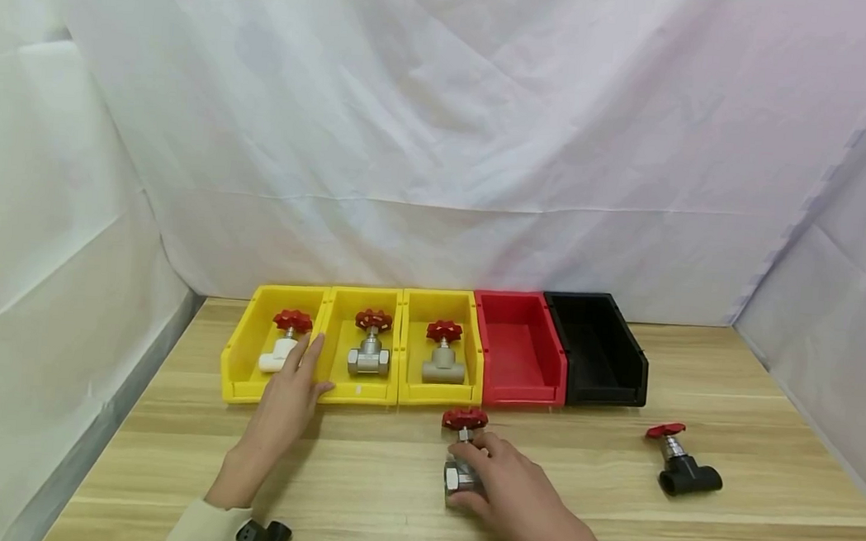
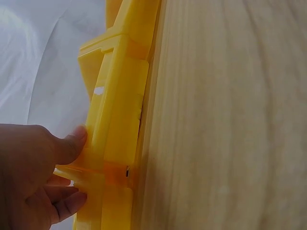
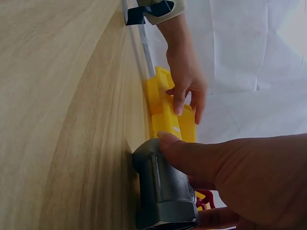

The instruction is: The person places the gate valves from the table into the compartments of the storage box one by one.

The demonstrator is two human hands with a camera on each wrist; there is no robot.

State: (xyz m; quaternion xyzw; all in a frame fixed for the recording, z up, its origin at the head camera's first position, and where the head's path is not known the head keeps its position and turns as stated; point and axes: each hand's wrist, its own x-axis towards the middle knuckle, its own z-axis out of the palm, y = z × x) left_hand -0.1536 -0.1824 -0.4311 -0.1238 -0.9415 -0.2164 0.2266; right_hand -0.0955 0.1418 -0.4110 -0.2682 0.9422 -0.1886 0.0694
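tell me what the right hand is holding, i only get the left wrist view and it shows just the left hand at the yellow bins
Observer: The right hand is gripping a metal valve.
Operator: ok, any bins that aren't yellow
Observer: Yes, a red bin and a black bin stand side by side at the right end of the row in the head view.
Operator: is any other valve sitting outside the bins
Observer: One, a black valve lying on the table, off to the right of the black bin's front.
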